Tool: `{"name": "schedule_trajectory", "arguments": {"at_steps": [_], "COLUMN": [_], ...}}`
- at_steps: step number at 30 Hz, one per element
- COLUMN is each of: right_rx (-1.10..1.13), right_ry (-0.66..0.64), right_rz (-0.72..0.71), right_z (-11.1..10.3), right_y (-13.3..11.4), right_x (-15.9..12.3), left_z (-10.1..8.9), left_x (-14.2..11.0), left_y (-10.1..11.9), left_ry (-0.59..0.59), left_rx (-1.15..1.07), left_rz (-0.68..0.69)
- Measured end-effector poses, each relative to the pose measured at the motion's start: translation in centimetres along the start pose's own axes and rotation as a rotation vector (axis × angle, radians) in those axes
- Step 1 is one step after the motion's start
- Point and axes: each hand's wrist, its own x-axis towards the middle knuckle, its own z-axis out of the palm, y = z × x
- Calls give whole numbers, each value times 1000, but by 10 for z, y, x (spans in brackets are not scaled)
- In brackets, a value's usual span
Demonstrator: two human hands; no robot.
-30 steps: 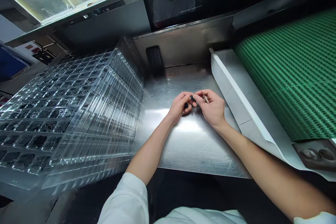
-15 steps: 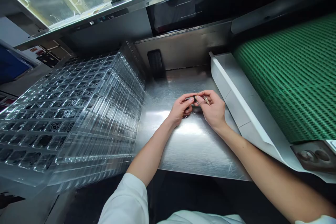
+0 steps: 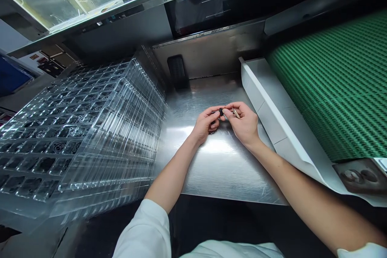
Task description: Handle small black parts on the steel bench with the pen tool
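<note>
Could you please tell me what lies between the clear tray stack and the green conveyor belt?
The head view shows the metal worktop, left hand and right hand above it, then the white guard.

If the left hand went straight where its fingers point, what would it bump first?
The black part, which seems to be at the left hand's fingertips. Next would probably come the right hand; exact depth is unclear.

The left hand point(image 3: 205, 125) and right hand point(image 3: 244, 124) pinch a small black part point(image 3: 221, 111).
</note>
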Motion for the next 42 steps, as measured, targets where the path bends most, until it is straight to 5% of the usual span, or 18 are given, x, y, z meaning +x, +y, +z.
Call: {"name": "schedule_trajectory", "arguments": {"at_steps": [11,42], "right_rx": [-358,-528], "right_ry": [-62,-94], "right_rz": [-365,-332], "right_z": [-6,-5], "right_y": [-6,-1], "right_x": [3,0], "left_z": [-3,1], "left_x": [1,-2], "left_y": [6,10], "left_ry": [86,110], "left_rx": [-124,-197], "left_rz": [27,50]}}
